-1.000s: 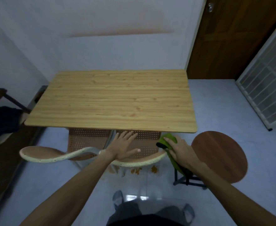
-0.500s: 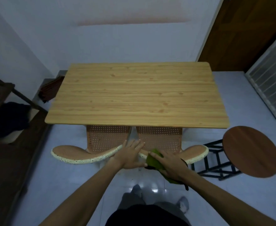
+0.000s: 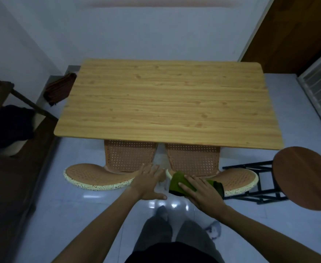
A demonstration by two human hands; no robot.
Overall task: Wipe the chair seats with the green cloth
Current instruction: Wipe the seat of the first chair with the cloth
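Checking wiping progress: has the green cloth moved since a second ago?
Yes. The green cloth slid left along the right chair's backrest, away from the round stool, under the right hand.

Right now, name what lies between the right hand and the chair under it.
The green cloth, pressed under the right hand onto the chair; head view.

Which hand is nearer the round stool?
Right. The right hand lies on the green cloth on the chair beside the stool; the left hand is at the other chair, farther left.

No readable text, label, brand or number anywhere.
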